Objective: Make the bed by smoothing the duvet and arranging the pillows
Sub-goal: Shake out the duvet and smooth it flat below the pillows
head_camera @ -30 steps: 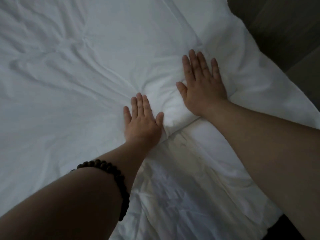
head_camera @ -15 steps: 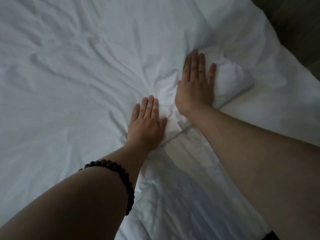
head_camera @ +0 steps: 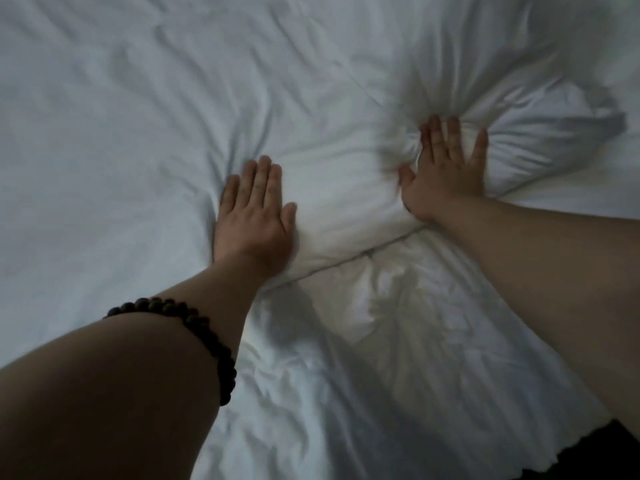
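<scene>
Hands (head_camera: 254, 220) (head_camera: 446, 174) wider apart on creased white duvet (head_camera: 346, 209)

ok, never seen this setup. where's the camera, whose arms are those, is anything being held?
There is no machine here. A person wears one camera on the head, looking down at their own arms. The left hand, with a dark bead bracelet on that arm, and the right hand both lie flat with straight fingers. They press on the puffy edge of a white duvet. Nearer the camera lies a wrinkled white sheet. Nothing is held.
</scene>
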A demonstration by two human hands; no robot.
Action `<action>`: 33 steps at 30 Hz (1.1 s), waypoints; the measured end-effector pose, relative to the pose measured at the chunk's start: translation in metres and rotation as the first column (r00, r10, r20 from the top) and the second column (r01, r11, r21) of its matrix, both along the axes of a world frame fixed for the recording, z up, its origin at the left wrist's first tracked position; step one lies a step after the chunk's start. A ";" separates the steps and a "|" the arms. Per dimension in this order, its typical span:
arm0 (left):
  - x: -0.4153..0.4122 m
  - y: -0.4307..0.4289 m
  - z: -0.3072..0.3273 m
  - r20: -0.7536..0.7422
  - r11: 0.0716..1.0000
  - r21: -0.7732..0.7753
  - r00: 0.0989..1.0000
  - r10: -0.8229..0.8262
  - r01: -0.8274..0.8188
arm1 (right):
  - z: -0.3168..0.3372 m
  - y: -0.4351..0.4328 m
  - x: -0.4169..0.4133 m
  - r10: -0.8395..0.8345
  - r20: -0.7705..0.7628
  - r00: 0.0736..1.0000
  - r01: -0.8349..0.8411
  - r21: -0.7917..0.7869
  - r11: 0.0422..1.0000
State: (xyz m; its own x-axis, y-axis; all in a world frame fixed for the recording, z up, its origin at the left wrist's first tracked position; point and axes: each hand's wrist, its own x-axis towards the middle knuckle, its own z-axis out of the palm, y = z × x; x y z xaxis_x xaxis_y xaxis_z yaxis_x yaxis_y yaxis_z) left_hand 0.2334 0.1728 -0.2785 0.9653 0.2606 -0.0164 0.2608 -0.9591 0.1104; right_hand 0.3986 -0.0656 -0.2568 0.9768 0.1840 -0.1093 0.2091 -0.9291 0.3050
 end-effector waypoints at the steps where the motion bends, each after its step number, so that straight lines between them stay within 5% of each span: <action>1: -0.012 0.009 0.000 0.004 0.999 -0.012 0.999 0.044 -0.044 | 0.005 0.019 -0.004 -0.098 -0.028 0.995 0.099 0.030 0.995; 4: -0.045 0.024 -0.003 0.023 0.992 -0.040 0.992 0.123 -0.122 | 0.011 0.087 -0.041 -0.142 -0.110 0.984 0.165 0.250 0.954; 6: -0.061 0.035 -0.006 0.029 0.994 -0.062 0.995 0.097 -0.095 | -0.005 0.128 -0.098 0.165 -0.090 0.982 -0.125 0.340 0.932; 8: -0.076 0.053 -0.008 0.027 0.999 -0.038 1.000 0.002 -0.001 | -0.025 0.152 -0.142 0.303 -0.060 0.951 -0.267 0.335 0.904; 11: -0.108 0.094 -0.006 0.012 0.999 -0.023 0.999 -0.042 0.042 | -0.031 0.157 -0.146 0.199 -0.086 0.976 -0.167 0.286 0.943; 17: -0.209 0.178 -0.006 0.011 0.985 0.011 0.985 0.171 -0.171 | -0.009 0.209 -0.170 -0.014 -0.242 0.970 0.079 0.260 0.963; 23: -0.274 0.217 -0.007 0.016 0.979 0.035 0.980 0.200 -0.200 | -0.026 0.313 -0.319 0.566 -0.131 0.814 -0.510 0.305 0.804; 33: -0.346 0.273 -0.015 0.076 0.891 0.008 0.889 0.452 -0.454 | -0.036 0.335 -0.339 0.437 -0.106 0.893 -0.389 0.306 0.869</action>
State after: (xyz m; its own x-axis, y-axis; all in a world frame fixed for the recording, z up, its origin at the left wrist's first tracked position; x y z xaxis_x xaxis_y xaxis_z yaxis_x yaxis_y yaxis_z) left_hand -0.1122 0.4459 -0.2940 0.7407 0.6693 0.0589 0.6600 -0.7412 0.1224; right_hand 0.0595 0.2698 -0.2929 0.7763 0.6120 -0.1507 0.6169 -0.7868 -0.0175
